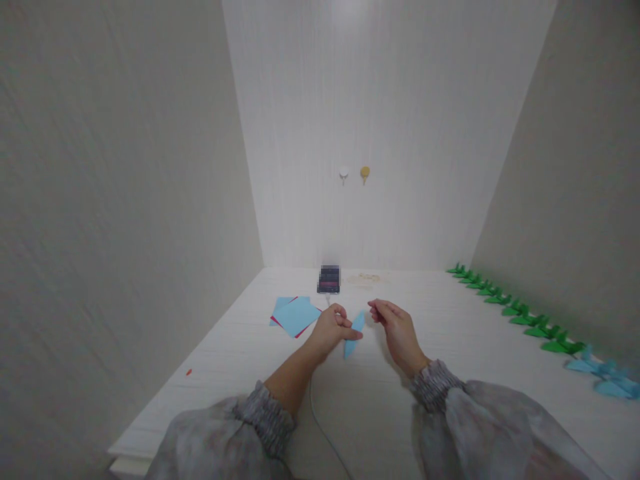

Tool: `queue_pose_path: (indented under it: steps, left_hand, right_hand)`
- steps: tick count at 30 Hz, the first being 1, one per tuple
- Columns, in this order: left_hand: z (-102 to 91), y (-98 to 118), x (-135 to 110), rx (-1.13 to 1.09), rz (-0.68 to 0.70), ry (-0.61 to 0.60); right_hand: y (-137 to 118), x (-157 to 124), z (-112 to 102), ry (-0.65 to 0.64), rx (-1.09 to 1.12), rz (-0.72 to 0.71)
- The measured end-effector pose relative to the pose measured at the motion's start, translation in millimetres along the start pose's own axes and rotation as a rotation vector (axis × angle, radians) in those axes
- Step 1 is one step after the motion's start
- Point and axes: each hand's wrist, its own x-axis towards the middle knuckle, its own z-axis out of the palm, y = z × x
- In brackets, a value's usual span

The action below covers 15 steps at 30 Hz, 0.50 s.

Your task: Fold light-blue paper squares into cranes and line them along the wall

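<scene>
My left hand (333, 328) is closed in a pinch on a narrow folded light blue paper piece (354, 335), held just above the white table (450, 313). My right hand (395, 327) hovers a little to the right of the paper, fingers curled and pinched together; I cannot make out anything in them. It does not touch the paper.
A stack of light blue and red paper sheets (296, 315) lies left of my hands. A phone (329, 279) with a white cable (320, 420) rests behind. Folded green paper figures (520, 312) and blue ones (607, 379) line the right wall. Two wall hooks (354, 174) hang ahead.
</scene>
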Motion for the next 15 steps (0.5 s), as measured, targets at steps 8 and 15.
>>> queue_pose_path:
  steps: [8, 15]
  left_hand:
    - [-1.4, 8.3, 3.7, -0.176, 0.076, 0.188]
    - [-0.5, 5.7, 5.4, -0.203, 0.022, 0.158]
  right_hand:
    - [0.0, -9.9, 10.7, -0.306, -0.046, 0.158]
    - [0.7, -10.4, 11.5, -0.354, -0.055, 0.225]
